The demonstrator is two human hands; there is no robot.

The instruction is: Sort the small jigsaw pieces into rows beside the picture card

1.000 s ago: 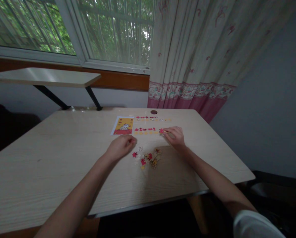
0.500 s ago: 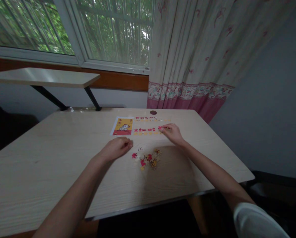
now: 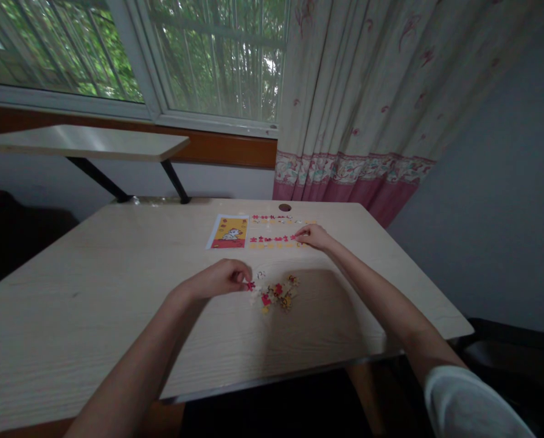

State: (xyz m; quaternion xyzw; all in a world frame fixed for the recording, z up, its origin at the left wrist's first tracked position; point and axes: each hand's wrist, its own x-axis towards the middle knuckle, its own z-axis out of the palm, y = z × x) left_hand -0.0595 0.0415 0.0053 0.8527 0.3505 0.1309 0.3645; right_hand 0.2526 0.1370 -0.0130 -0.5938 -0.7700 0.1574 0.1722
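Observation:
On the pale wooden table (image 3: 94, 292) lies a small pile of loose jigsaw pieces (image 3: 278, 295), red, yellow and white. My left hand (image 3: 221, 278) rests beside the pile, and its fingertips pinch a red puzzle piece (image 3: 251, 285) at the pile's left edge. Farther back, two rows of sorted pieces (image 3: 274, 239) run beside a yellow and red picture card (image 3: 229, 232). My right hand (image 3: 312, 236) reaches to the right end of the nearer row, its fingers touching a red piece there.
A round cable hole (image 3: 285, 207) sits near the table's far edge. A second, narrower table (image 3: 80, 142) stands behind on the left under the window. A flowered curtain (image 3: 367, 109) hangs at the back right. The table's right edge drops off to dark floor.
My left hand has slid right to the pile and pinched a red piece. My right hand has stretched farther back along the nearer row.

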